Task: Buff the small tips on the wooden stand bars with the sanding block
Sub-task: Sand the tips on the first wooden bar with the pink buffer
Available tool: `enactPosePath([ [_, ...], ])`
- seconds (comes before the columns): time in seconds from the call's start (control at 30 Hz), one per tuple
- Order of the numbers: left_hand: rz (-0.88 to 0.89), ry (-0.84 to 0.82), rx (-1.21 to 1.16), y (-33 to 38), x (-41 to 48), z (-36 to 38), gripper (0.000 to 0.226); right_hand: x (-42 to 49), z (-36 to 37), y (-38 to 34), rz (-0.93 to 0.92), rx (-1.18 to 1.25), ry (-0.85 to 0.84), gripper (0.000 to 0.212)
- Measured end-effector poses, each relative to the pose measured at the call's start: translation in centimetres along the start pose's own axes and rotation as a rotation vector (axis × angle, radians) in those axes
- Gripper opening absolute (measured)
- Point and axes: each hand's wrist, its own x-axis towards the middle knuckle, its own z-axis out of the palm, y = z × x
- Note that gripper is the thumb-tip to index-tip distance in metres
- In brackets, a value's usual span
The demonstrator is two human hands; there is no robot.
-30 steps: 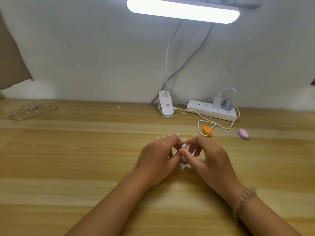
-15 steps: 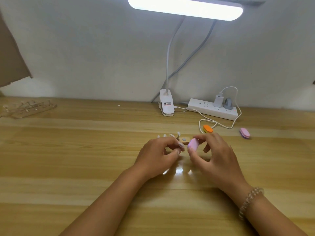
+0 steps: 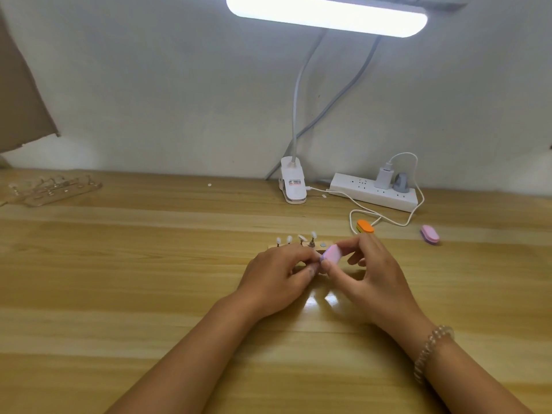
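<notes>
Head view: pinching pink sanding block [image 3: 331, 254] with right hand [image 3: 376, 279], gripping wooden stand [image 3: 328, 244] with left hand [image 3: 274, 282], mid-table [image 3: 119, 279].

Open table [image 3: 134, 279] is left to the left of the wooden stand [image 3: 327, 243]. Its near side is blocked by the left hand [image 3: 277, 282], the right hand [image 3: 376, 279] and the sanding block [image 3: 332, 253]. Rightward, passage is narrowed by an orange block [image 3: 365, 227] and a pink block [image 3: 430, 233].
</notes>
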Motion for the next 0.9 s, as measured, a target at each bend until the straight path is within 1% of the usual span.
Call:
enactPosePath([
  [0.03,0.002,0.002,-0.005,-0.01,-0.05,0.03,0.014,0.04,-0.02,0.03,-0.024,-0.040,0.024,0.025],
  [0.07,0.008,0.002,-0.007,-0.01,-0.08,0.03,0.015,-0.06,0.07,-0.14,-0.091,-0.089,0.035,0.025],
  [0.13,0.023,-0.004,0.006,0.05,-0.06,-0.03,0.020,-0.56,0.49,-0.47,-0.218,-0.118,-0.003,0.028],
  [0.17,0.026,-0.007,0.017,0.06,-0.02,-0.06,0.021,-0.56,0.55,-0.50,-0.213,-0.099,-0.030,0.030],
  [0.2,0.023,-0.008,0.025,0.06,-0.01,-0.06,0.020,-0.35,0.50,-0.39,-0.164,-0.074,-0.029,0.031],
  [0.27,0.014,-0.004,0.013,0.01,-0.03,-0.03,0.016,0.21,0.27,0.15,-0.043,-0.057,0.028,0.028],
  [0.3,0.013,-0.004,0.002,-0.01,-0.06,-0.02,0.015,0.30,0.19,0.24,-0.024,-0.069,0.040,0.026],
  [0.4,0.010,-0.017,-0.001,0.13,-0.08,-0.13,0.027,-0.32,0.41,-0.08,-0.124,-0.068,-0.003,0.026],
  [0.43,0.010,-0.018,0.003,0.15,-0.06,-0.16,0.028,-0.44,0.40,-0.17,-0.131,-0.051,-0.019,0.026],
  [0.53,0.010,-0.004,0.010,-0.01,-0.06,-0.02,0.015,0.06,0.02,0.08,-0.004,-0.031,0.012,0.022],
  [0.57,0.011,-0.004,0.012,-0.05,-0.10,0.02,0.013,0.11,-0.05,-0.01,-0.008,-0.049,0.022,0.022],
  [0.67,0.022,-0.009,0.017,-0.04,-0.06,-0.03,0.019,-0.42,0.37,-0.71,-0.160,-0.080,-0.012,0.026],
  [0.7,0.019,-0.006,0.018,-0.03,-0.01,-0.09,0.021,-0.36,0.45,-0.70,-0.165,-0.077,-0.018,0.027],
  [0.8,0.007,-0.005,0.011,-0.08,0.03,0.03,0.013,0.27,0.08,-0.10,0.004,-0.054,0.025,0.023],
  [0.83,0.009,-0.008,0.004,-0.07,0.00,0.06,0.012,0.25,-0.03,-0.12,0.008,-0.059,0.027,0.022],
  [0.9,0.016,-0.017,-0.004,0.04,-0.04,-0.06,0.015,-0.17,0.16,-0.56,-0.098,-0.069,0.011,0.023],
])
